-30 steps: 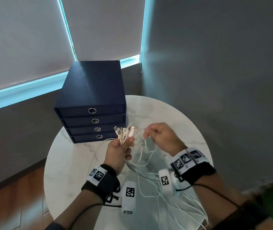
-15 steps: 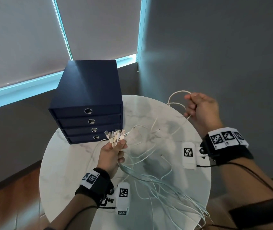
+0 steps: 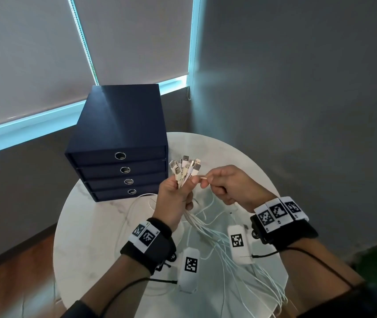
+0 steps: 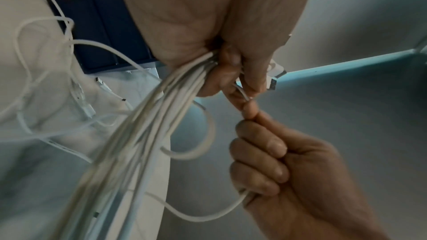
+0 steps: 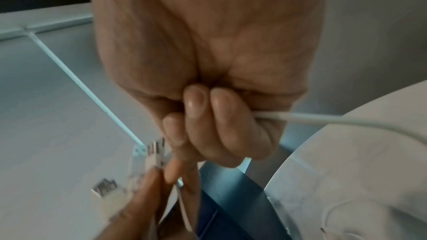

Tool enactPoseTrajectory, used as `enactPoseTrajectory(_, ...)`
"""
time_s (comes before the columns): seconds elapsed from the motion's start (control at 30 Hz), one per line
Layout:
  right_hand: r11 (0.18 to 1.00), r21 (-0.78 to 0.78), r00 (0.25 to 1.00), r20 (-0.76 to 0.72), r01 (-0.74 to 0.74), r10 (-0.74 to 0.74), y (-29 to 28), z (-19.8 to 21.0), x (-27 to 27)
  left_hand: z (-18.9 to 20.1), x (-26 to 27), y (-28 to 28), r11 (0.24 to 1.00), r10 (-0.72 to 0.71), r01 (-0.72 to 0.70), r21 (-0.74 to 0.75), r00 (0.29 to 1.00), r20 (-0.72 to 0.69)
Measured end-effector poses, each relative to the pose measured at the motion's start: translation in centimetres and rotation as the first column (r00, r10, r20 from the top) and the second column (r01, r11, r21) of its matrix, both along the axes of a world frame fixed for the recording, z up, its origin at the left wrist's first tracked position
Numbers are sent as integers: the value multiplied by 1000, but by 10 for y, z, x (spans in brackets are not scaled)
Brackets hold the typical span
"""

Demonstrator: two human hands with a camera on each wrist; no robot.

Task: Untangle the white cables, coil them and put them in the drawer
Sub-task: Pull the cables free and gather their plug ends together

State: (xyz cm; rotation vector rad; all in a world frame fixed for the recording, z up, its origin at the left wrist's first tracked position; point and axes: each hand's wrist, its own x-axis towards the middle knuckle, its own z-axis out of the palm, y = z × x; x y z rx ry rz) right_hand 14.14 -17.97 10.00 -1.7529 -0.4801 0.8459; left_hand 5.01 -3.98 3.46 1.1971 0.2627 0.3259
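My left hand (image 3: 178,191) grips a bundle of white cables (image 3: 208,228) just below their USB plugs (image 3: 185,167), which fan upward. In the left wrist view the bundle (image 4: 148,119) hangs down from that fist toward the table. My right hand (image 3: 226,184) sits right beside the left, fingers curled round one white cable (image 5: 323,119), its tip pinched at the left thumb. The dark blue drawer unit (image 3: 118,143) stands at the table's back left, all of its drawers closed.
The round white marble table (image 3: 86,237) carries loose cable loops (image 3: 137,203) near the drawer unit, and several strands trail off its front right edge (image 3: 274,294). Grey walls and window blinds stand behind. Wood floor lies at the lower left.
My right hand pulled a cable out far to the upper right, then came back to the left hand with one cable end. The left hand rose slightly with its bundle.
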Motion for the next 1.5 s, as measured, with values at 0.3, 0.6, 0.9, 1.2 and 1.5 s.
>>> enactPoseTrajectory(0.3, 721, 314, 786, -265, 618, -559, -21, 10, 42, -20, -18, 17, 962, -87, 48, -268, 986, -139)
enactPoseTrajectory(0.6, 335, 343, 479, -581, 877, -658, -94, 18, 91, -42, -29, 30, 941, -16, -69, -331, 969, -247)
enactPoseTrajectory(0.9, 649, -145, 649, 372, 747, -664, -97, -8, 74, -34, -14, 19, 985, -16, -27, -170, 969, -245)
enactPoseTrajectory(1.2, 916, -358, 862, 392, -179, 322, -13, -42, -4, -22, -7, 1, 989, -102, 76, -125, 970, -222)
enactPoseTrajectory(1.5, 694, -135, 660, 478, 707, -580, -107, -53, 65, -43, -10, 13, 960, 89, -171, -221, 936, -339)
